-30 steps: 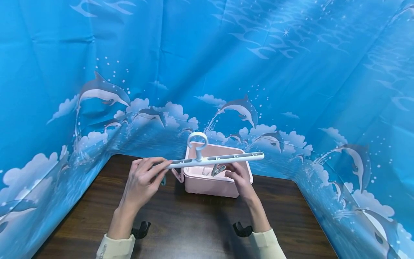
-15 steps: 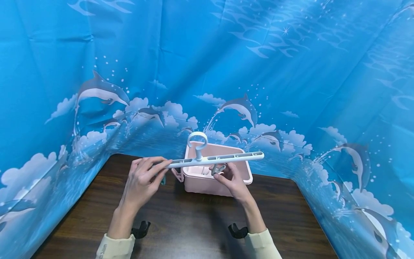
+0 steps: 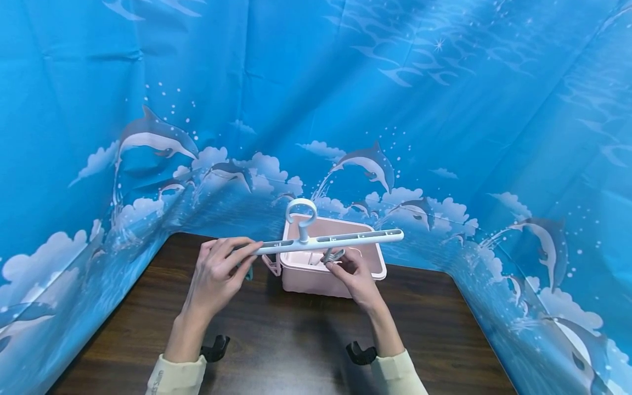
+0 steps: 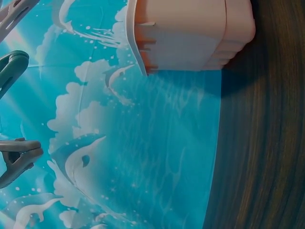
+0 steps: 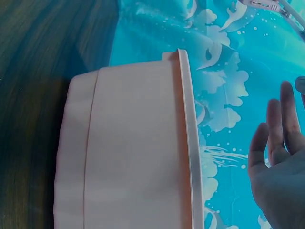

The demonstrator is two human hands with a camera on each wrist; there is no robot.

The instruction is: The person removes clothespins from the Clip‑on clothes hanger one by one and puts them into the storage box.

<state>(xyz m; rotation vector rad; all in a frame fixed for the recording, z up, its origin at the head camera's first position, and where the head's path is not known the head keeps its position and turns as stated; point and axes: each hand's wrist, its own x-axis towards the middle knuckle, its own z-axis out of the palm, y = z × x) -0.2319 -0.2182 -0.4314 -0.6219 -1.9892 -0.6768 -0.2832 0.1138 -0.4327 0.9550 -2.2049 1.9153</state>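
A white clip hanger [image 3: 345,240] with a round hook is held up in front of a pink box, its bar nearly level. My left hand [image 3: 217,274] grips the bar's left end between thumb and fingers. Below the bar, my right hand [image 3: 357,277] pinches a grey clothespin [image 3: 332,255] between thumb and index finger, the other fingers spread behind. Partly covered by the left hand, a teal clothespin [image 3: 249,273] hangs under the bar. In the left wrist view a green clothespin [image 4: 14,67] and a grey clothespin at the left edge show. The right wrist view shows the right hand's loose fingers.
The pink box [image 3: 316,282] stands open on the dark wooden table [image 3: 291,340], behind and below the hanger, with a handle [image 3: 271,265] at its left side. White things lie inside it. A blue curtain with dolphins [image 3: 316,99] surrounds the table at the back and sides.
My right hand has moved left and closed thumb and finger on the grey clothespin, which has tilted slightly. The left hand and the hanger have stayed nearly still.
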